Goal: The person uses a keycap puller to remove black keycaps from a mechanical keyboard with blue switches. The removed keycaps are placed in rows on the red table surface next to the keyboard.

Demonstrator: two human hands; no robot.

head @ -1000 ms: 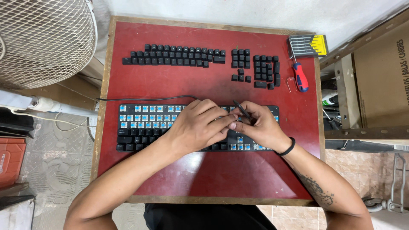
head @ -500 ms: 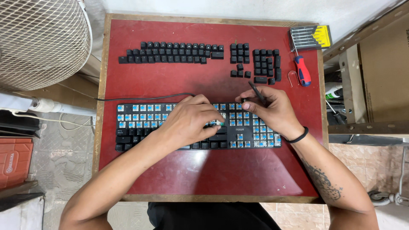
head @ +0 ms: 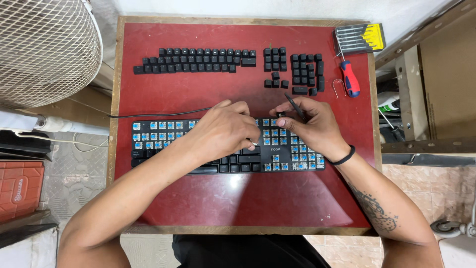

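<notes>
Mid key-stripping: right hand (head: 315, 130) pinches a thin tool (head: 295, 107), perhaps with a keycap; left hand (head: 223, 133) presses flat on the keyboard (head: 148, 144); next, set the cap among the loose keycaps (head: 198, 59).

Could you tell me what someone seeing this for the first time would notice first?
Probably the black keyboard in the middle of the red table, most of its caps off and its blue switches bare. The left hand rests on it, while the right hand pinches a thin dark tool and a small black cap at its top edge. Beyond them, the removed keycaps lie in neat rows along the far side.
</notes>
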